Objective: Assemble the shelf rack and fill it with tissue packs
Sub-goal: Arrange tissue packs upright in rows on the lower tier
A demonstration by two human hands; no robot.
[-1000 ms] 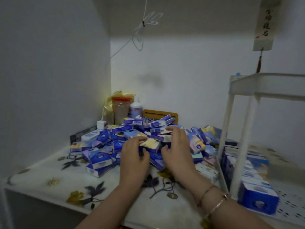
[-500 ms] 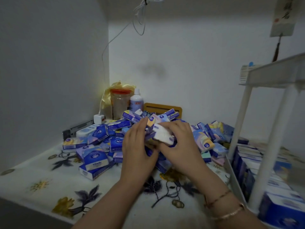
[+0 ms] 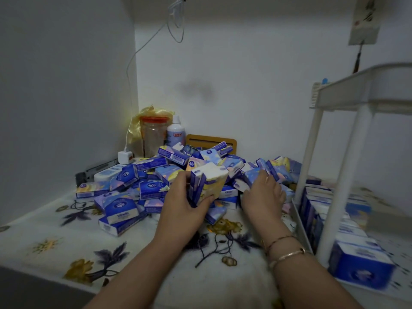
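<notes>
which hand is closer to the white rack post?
Right. The right hand reaches into the pile just left of the white rack post; the left hand grips a bundle of tissue packs farther left.

Looks like a home corner: flower-print cloth on the tabletop [image 3: 66, 248], hanging scroll [image 3: 365, 21] on the white wall, jar [image 3: 153, 136], bottle [image 3: 176, 132] and plugged-in charger [image 3: 125, 156].
</notes>
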